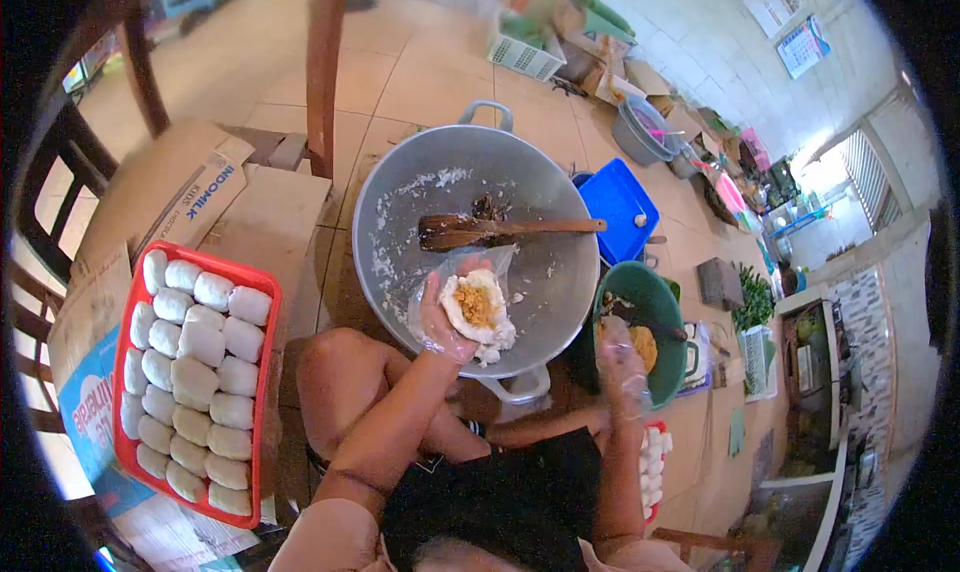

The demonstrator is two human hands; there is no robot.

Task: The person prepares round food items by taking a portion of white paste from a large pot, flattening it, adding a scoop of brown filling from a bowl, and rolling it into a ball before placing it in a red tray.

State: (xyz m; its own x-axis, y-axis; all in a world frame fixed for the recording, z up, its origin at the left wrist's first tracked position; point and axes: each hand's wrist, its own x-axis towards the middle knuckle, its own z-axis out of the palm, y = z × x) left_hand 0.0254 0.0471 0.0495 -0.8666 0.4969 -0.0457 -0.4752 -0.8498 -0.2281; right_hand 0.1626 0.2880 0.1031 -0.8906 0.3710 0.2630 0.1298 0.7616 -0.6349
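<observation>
My left hand (433,315), in a clear plastic glove, cups a flattened patty of white sticky rice (498,333) palm up. A mound of crumbly orange-brown filling (475,305) lies on the patty's middle. Beneath this hand stands a large aluminium pot (480,148) with rice residue on its walls and a wooden spatula (510,228) lying across it. Over the near side of a green basin (671,290) is my gloved right hand (621,354), beside more orange filling (643,348). Blur hides whether its fingers hold anything. A dark handle rests in the basin.
At the left, a red tray (271,294) of white oblong rice rolls (195,382) sits on cardboard (255,204). Another red tray (654,428) with white pieces is partly hidden by my right arm. A blue tray (616,204) lies beyond the basin. A wooden post (322,69) rises behind the cardboard.
</observation>
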